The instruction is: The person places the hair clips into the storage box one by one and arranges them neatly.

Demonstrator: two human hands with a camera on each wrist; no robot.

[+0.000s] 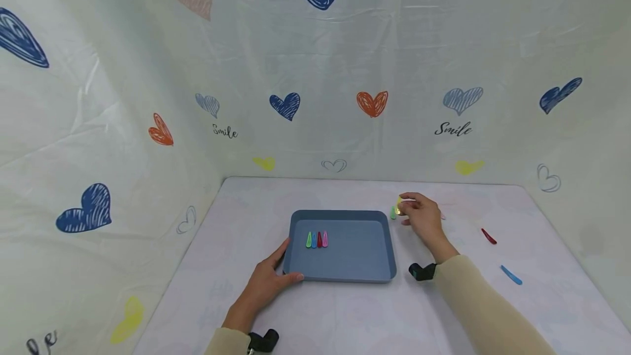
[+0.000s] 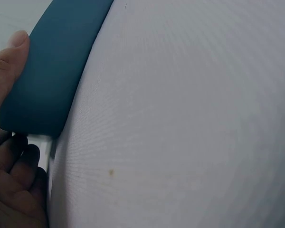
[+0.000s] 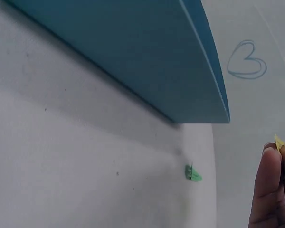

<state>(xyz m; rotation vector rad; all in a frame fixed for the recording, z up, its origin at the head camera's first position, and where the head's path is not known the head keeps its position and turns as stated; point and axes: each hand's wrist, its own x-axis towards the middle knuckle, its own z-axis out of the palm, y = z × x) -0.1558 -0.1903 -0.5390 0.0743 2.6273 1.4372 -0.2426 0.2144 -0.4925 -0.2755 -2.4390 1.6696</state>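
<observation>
A yellow hair clip (image 1: 399,205) is pinched between the thumb and fingertips of my right hand (image 1: 425,220), right of the tray's far corner. In the right wrist view, the pointed tip of the yellow clip pokes out past the fingers (image 3: 267,178). Close by on the table lies a green hair clip (image 1: 393,213). My left hand (image 1: 268,284) grips the near left corner of the blue-grey tray (image 1: 355,259), thumb along its front wall. Inside, a green clip (image 1: 309,240), blue clip (image 1: 314,240), red clip (image 1: 319,240) and pink clip (image 1: 325,239) stand in a row.
On the right part of the table lie a red clip (image 1: 489,236) and a blue clip (image 1: 511,275). A small pink piece (image 1: 442,216) peeks out behind the right hand. White sheeting with printed hearts (image 1: 372,104) hangs behind the table and along its left side.
</observation>
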